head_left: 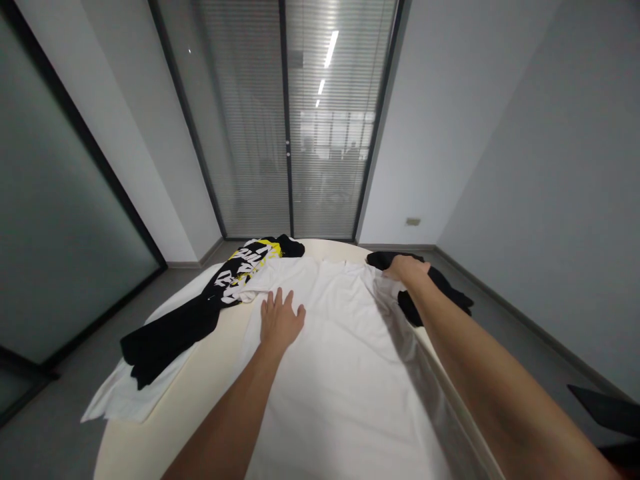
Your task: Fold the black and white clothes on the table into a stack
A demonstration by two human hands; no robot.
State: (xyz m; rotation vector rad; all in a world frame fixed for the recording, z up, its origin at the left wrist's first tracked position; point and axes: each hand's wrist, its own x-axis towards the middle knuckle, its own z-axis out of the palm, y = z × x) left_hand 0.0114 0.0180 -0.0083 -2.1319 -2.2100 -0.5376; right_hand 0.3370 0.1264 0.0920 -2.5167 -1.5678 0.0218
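Note:
A white T-shirt [340, 347] lies spread over the table, its neckline at the far side and its body running down toward me. My left hand [281, 321] rests flat on its left part, below the sleeve, with the fingers spread. At the far right, my right hand [407, 269] is closed on the shirt's right sleeve; its fingertips are partly hidden. The cloth near that hand is raised in folds, and the right side of the shirt drapes along the table edge. Dark cloth [450, 288] lies beneath and beside my right hand.
The round cream table [200, 387] carries a black garment with white and yellow print [175, 337] on the left, over another white cloth [117, 393] that hangs past the edge. A glass partition with blinds [325, 187] stands behind. A dark flat object [605, 408] shows at the lower right.

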